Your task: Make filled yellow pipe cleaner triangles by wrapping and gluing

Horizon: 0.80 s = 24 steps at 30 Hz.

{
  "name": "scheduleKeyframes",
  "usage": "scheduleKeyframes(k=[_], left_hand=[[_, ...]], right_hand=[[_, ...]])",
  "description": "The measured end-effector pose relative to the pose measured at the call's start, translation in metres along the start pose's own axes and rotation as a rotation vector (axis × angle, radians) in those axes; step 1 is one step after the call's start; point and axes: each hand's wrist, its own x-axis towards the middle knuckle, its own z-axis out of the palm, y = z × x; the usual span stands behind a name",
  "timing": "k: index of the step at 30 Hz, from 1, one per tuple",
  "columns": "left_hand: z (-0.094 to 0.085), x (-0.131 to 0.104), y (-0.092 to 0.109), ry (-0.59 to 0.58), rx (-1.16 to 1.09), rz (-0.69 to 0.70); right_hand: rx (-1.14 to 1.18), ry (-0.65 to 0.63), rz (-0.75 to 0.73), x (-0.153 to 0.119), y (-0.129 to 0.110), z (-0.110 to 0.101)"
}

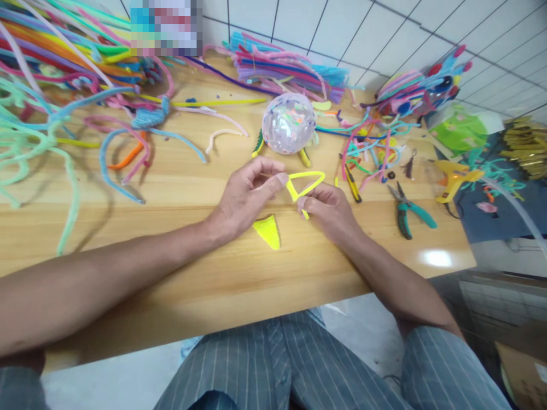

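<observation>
A yellow pipe cleaner (318, 181), bent into a narrow triangular loop, is held between both hands above the wooden table. My left hand (252, 191) pinches its left corner between thumb and fingers. Closed on the lower part is my right hand (327, 208), with a short yellow end poking out below the thumb. A flat yellow wedge-shaped piece (268, 230) lies on the table just below my hands. Beyond them sits a clear round container (289, 123) with colourful bits in it.
Bundles of coloured pipe cleaners (286, 68) line the back, with loose green ones (29, 131) at the left. At the right are pliers (408, 210), a yellow cutter (352, 183), a yellow glue gun (457, 176) and tangled scraps (371, 148). The table's front edge (256, 322) runs before my lap.
</observation>
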Motion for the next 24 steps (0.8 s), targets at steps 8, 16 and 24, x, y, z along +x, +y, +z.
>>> scheduleKeyframes(k=[8,16,24], left_hand=[[-0.004,-0.01,-0.012,-0.027,0.778,0.723],[-0.006,-0.006,0.001,-0.087,0.452,0.535],[0.002,-0.003,0.01,-0.191,-0.118,-0.141]], right_hand=[[0.125,-0.032,0.055,0.001,0.004,0.001],[0.135,-0.098,-0.086,-0.005,0.001,-0.003],[-0.322,0.306,-0.619,-0.001,0.004,-0.016]])
